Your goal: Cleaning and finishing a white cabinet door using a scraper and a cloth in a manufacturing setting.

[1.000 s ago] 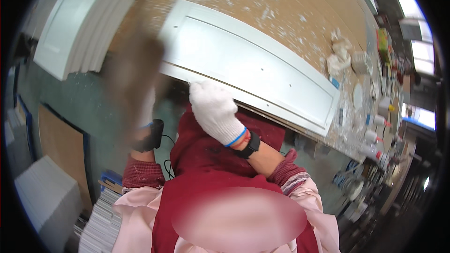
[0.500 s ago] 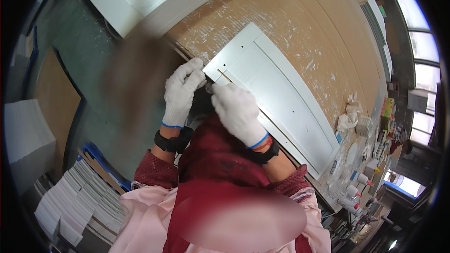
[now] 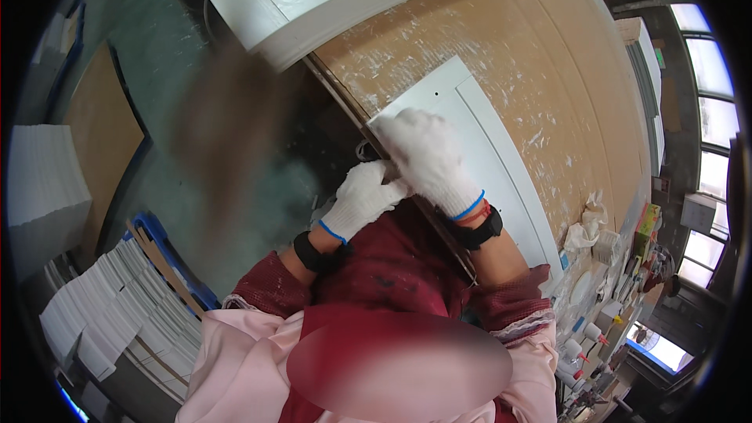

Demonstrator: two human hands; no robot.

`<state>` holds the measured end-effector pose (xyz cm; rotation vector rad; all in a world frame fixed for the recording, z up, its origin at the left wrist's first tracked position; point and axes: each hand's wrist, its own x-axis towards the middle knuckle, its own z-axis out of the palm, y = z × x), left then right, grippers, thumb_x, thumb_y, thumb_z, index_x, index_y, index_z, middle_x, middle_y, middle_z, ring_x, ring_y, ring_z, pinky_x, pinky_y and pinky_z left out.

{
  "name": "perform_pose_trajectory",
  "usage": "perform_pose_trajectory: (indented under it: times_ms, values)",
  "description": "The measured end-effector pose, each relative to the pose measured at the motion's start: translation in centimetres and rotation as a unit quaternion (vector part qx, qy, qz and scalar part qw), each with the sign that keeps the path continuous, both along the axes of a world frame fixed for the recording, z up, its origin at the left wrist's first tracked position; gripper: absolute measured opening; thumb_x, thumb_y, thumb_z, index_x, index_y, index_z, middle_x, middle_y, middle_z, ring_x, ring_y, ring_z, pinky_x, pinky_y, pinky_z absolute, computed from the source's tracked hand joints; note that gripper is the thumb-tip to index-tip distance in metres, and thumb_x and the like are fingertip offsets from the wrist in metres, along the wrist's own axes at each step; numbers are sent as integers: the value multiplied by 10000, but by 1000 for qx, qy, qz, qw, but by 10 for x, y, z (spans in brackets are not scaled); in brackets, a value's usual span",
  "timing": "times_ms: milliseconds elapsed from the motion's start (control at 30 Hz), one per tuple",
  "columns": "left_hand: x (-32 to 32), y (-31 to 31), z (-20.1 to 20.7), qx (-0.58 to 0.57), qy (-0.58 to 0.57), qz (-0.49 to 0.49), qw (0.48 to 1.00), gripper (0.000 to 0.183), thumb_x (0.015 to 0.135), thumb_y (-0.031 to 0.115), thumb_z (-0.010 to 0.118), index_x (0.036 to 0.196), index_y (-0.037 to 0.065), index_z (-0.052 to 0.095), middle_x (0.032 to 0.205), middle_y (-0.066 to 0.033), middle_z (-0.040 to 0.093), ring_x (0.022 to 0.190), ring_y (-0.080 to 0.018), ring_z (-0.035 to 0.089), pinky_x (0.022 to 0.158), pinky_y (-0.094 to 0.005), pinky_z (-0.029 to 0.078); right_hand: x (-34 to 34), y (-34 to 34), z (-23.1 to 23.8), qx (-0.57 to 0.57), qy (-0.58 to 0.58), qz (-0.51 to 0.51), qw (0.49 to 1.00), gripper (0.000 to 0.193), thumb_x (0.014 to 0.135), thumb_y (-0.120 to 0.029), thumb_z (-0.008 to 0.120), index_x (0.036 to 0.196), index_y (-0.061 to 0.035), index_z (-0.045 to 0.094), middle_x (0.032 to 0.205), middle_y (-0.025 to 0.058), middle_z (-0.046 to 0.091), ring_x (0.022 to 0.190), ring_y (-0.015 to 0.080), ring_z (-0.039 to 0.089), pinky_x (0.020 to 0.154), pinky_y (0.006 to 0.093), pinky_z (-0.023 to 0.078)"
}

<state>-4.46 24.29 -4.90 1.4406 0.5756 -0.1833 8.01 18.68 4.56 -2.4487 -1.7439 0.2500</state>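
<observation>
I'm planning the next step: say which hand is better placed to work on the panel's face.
Probably the right hand: it is over the panel, near a corner. The left hand is mostly beyond the panel's near edge.

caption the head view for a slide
Gloved right hand over a white panel, gloved left hand close by, near the edge of the bench.

Off to the right I see red-tipped bottles (image 3: 593, 332) and crumpled white wrapping (image 3: 584, 230) — bright windows (image 3: 709, 66) beyond. Over left, there's a brown board (image 3: 106, 137) near a white stack (image 3: 47, 176).
</observation>
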Motion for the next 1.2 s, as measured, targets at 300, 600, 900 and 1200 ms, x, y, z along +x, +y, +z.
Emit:
perform_pose_trajectory:
  times_ms: [300, 600, 900, 1200]
  values:
    - [4, -5, 13, -106, 40, 48, 992, 362, 832, 298, 759, 775, -34, 628, 651, -59, 592, 545, -108, 553, 487, -256, 466, 9, -2, -7, 41, 71, -1, 997, 103, 818, -166, 585, 854, -91, 645, 818, 119, 645, 778, 317, 658, 694, 439, 536]
    - [12, -9, 36, -78, 84, 68, 991, 309, 837, 235, 705, 671, -10, 615, 626, -41, 590, 524, -82, 522, 501, -237, 461, 126, -26, -8, -11, -74, -323, 943, 194, 906, -149, 516, 945, -68, 688, 973, 193, 688, 942, 380, 672, 820, 461, 548]
    - [10, -9, 30, -101, 59, 68, 991, 385, 820, 312, 702, 611, 6, 596, 573, -25, 586, 511, -70, 538, 495, -245, 455, 133, -29, -16, 29, -36, -338, 940, 239, 905, -223, 540, 961, -58, 703, 907, 213, 688, 903, 401, 670, 814, 485, 538]
    - [8, -10, 30, -51, 63, 77, 994, 399, 821, 347, 706, 630, 7, 622, 570, -54, 613, 502, -99, 553, 514, -277, 470, 92, -82, -9, 48, -14, -472, 880, 252, 921, -282, 537, 961, -73, 670, 963, 196, 684, 911, 381, 662, 800, 480, 523]
